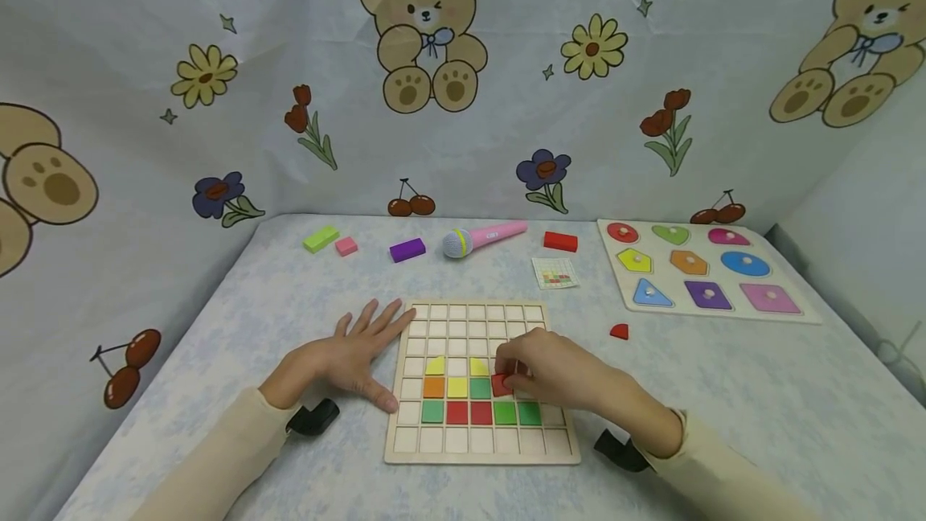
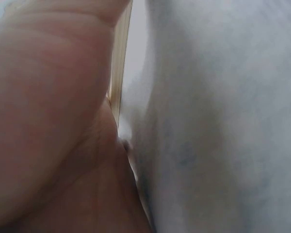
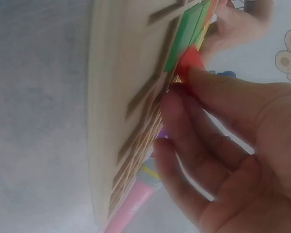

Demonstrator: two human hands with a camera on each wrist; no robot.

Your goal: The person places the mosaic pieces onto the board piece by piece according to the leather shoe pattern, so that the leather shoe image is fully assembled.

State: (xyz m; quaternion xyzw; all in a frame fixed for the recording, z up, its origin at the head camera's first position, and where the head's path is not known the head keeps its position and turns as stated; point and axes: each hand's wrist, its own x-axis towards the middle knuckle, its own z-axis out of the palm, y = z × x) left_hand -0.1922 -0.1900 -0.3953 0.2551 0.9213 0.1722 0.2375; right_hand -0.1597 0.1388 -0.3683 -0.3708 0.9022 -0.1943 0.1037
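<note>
Closest to me, I have the wooden grid board point(image 1: 481, 441) lying flat on the counter point(image 1: 723, 392), its nearest row of cells bare; the next row up holds green, red, red, green, green tiles, then orange, yellow, green above that, with two yellow pieces higher still. My right hand point(image 1: 553, 372) sits over the board's right half, fingers curled, pinching a red tile point(image 1: 501, 383) just beside the green one in the middle row. My left hand point(image 1: 359, 352) lies flat and spread wide on the counter, thumb touching the board's left edge. Bare cloth lies to both sides of the board. A red half-round piece point(image 1: 619, 331) lies to the right, apart. Farther back sit a pattern card point(image 1: 555, 272), a shape puzzle tray point(image 1: 705, 272) with all nine shapes seated, a pink toy microphone point(image 1: 483, 239), and loose blocks: green point(image 1: 321, 239), pink point(image 1: 346, 246), purple point(image 1: 407, 250), red point(image 1: 560, 241)
</note>
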